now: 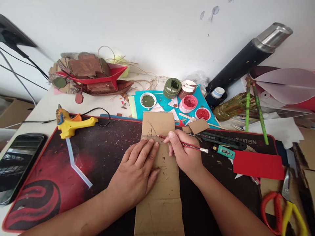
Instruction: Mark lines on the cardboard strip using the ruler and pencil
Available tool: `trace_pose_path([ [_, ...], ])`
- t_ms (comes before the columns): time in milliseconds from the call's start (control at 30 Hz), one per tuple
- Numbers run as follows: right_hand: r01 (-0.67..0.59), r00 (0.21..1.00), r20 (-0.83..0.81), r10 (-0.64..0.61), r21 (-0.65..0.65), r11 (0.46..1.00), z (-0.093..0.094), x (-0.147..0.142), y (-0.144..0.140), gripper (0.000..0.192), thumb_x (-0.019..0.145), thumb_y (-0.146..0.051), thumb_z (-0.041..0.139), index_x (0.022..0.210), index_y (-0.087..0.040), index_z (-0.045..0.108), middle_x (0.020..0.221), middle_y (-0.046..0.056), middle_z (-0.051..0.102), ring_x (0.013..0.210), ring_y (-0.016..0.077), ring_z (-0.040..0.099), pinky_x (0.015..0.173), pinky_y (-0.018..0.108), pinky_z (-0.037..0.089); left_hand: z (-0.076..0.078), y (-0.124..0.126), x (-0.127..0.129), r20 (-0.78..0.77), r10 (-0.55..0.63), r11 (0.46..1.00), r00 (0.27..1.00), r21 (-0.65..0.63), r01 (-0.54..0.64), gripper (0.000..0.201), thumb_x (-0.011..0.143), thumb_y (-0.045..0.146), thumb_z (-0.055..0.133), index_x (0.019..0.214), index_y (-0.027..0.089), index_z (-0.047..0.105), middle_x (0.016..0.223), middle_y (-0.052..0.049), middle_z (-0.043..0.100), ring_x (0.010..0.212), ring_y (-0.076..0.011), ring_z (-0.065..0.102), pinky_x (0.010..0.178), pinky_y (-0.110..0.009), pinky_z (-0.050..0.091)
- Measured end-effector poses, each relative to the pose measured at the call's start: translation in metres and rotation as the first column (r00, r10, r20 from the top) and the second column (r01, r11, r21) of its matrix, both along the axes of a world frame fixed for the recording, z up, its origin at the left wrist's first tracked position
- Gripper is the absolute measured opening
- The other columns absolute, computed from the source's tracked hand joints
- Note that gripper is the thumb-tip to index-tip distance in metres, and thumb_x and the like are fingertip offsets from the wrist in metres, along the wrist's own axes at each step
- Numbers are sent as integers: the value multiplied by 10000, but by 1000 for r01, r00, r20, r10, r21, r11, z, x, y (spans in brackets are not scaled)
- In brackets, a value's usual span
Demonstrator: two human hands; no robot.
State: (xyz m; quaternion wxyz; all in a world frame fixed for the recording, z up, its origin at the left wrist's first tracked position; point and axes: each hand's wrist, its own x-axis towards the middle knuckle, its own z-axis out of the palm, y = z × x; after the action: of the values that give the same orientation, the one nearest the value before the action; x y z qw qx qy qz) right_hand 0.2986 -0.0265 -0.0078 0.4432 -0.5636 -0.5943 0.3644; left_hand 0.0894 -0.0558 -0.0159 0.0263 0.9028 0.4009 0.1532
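Cardboard strip (pixel 159 170): pencil marks drawn near 12 o'clock end; uncut.
Left hand (pixel 136 170): flat, pressing strip.
Right hand (pixel 184 152): gripping pencil (pixel 182 143).

Glue gun (pixel 71 125) left of cardboard strip (pixel 159 170) — scissors (pixel 285 209) far right

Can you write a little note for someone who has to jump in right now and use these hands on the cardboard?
Left hand: flat on the cardboard strip, pressing it to the dark mat.
Right hand: fingers hold a red pencil, tip at a crease near the strip's far end.
Nearby: utility knife right of the strip, glue gun left, scissors at right edge.
Done: some pencil lines already drawn by the crease.
Left: strip looks uncut and unglued.
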Motion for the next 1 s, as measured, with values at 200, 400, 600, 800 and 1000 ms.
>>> trace_pose_path([
  [200,8,1000,-5,-8,9,1000,0,0,0,484,1175,-528,508,860,-236,730,523,-45,594,462,147,602,588,295,518,0,0,0,-9,7,1000,1000,-2,-7,580,1079,313,523,1605,71,557,1571,-184,646,1479,-362,538,1225,-502,435],
  [400,-2,1000,-7,2,4,1000,0,1,0,472,1178,-506,508,858,-235,725,515,-49,589,447,142,592,570,291,505,1,1,0,-14,-3,1000,1000,6,3,559,1106,321,489,1596,60,556,1567,-185,649,1474,-363,534,1222,-506,421],
  [600,-4,1000,-2,4,12,1000,0,0,0,451,1177,-473,519,859,-231,727,522,-47,593,460,140,599,568,287,498,1,1,-1,-6,-6,1000,1000,11,6,558,1104,315,495,1593,54,559,1568,-189,649,1474,-366,535,1216,-509,423],
  [800,54,988,-150,-48,37,998,-2,2,-3,456,1170,-494,539,856,-223,728,528,-44,585,450,130,585,500,264,458,0,1,0,-16,7,1000,1000,28,-6,546,1106,313,481,1587,70,569,1553,-175,663,1470,-351,549,1227,-484,413],
  [1000,199,940,-292,-178,47,979,-2,11,-1,481,1125,-568,617,821,-212,727,519,-53,556,421,117,555,452,247,429,2,1,0,-7,-19,998,1000,63,20,515,1120,316,474,1545,55,603,1481,-169,706,1410,-356,584,1182,-497,435],
])
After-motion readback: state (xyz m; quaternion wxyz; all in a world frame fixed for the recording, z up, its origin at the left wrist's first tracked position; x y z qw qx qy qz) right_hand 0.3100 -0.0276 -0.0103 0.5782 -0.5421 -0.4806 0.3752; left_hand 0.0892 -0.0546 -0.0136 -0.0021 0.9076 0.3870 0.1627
